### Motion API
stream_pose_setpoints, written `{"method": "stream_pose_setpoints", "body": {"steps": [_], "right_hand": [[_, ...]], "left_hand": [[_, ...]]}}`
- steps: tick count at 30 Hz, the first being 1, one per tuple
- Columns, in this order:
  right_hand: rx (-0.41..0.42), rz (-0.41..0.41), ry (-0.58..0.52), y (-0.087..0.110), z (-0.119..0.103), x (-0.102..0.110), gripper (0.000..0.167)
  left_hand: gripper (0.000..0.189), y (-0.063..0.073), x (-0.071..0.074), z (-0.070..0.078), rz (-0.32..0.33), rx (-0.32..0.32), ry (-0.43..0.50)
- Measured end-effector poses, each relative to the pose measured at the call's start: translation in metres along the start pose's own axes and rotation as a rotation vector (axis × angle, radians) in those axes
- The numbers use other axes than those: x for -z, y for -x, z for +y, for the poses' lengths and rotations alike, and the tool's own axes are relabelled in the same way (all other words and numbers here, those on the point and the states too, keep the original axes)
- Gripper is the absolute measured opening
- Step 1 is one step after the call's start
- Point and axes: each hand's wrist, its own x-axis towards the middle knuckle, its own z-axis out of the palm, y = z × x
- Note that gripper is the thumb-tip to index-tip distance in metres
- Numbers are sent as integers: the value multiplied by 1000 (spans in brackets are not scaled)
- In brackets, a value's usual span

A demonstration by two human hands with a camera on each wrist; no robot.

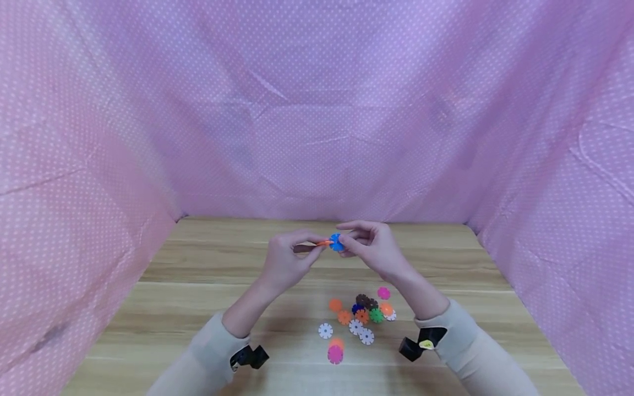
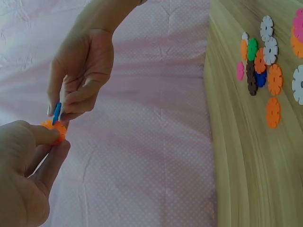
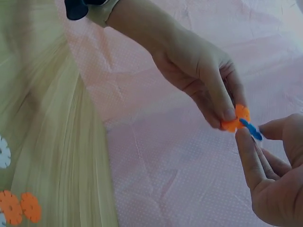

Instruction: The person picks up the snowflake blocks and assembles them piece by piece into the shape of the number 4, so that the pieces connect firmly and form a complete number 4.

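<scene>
Between finger and thumb my left hand point(image 1: 286, 263) pinches an orange notched disc point(image 2: 60, 128), which shows nearly edge-on in the head view. A blue notched disc point(image 1: 336, 242) stands crosswise against the orange one, their edges meeting at the notches. How deep they interlock is too small to tell. My right hand point(image 1: 378, 250) has the blue disc between its thumb and fingers. In the right wrist view the blue disc point(image 3: 251, 129) appears as a thin strip beside the right fingertips point(image 3: 242, 135). Both hands are raised above the far part of the table.
Loose notched discs lie on the wooden table point(image 1: 198, 308), nearer than the hands: white point(image 1: 325, 330), green point(image 1: 376, 315), brown point(image 1: 362, 300), dark blue, several orange, and pink point(image 1: 335, 355). Some overlap. Pink dotted cloth point(image 1: 317, 137) surrounds the table at the back and sides.
</scene>
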Motion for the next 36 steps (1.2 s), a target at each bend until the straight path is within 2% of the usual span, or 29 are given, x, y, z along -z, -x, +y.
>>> {"method": "stream_pose_setpoints", "body": {"steps": [4, 7, 12, 17, 24, 31, 36], "right_hand": [[25, 6, 79, 1, 9, 7, 29], [37, 0, 184, 4, 22, 13, 24], [49, -61, 393, 13, 45, 13, 18], [104, -133, 553, 21, 63, 6, 13], [103, -189, 675, 26, 81, -4, 12], [111, -249, 736, 31, 98, -16, 14], [124, -331, 834, 36, 106, -27, 18]], "left_hand": [[12, 1, 7, -1, 38, 59, 17], [14, 0, 13, -2, 67, 87, 35], [12, -1, 19, -2, 93, 94, 46], [13, -2, 22, -3, 91, 100, 54], [12, -4, 25, -6, 114, 94, 49], [12, -5, 29, -7, 114, 95, 42], [13, -4, 31, -8, 112, 104, 39]]}}
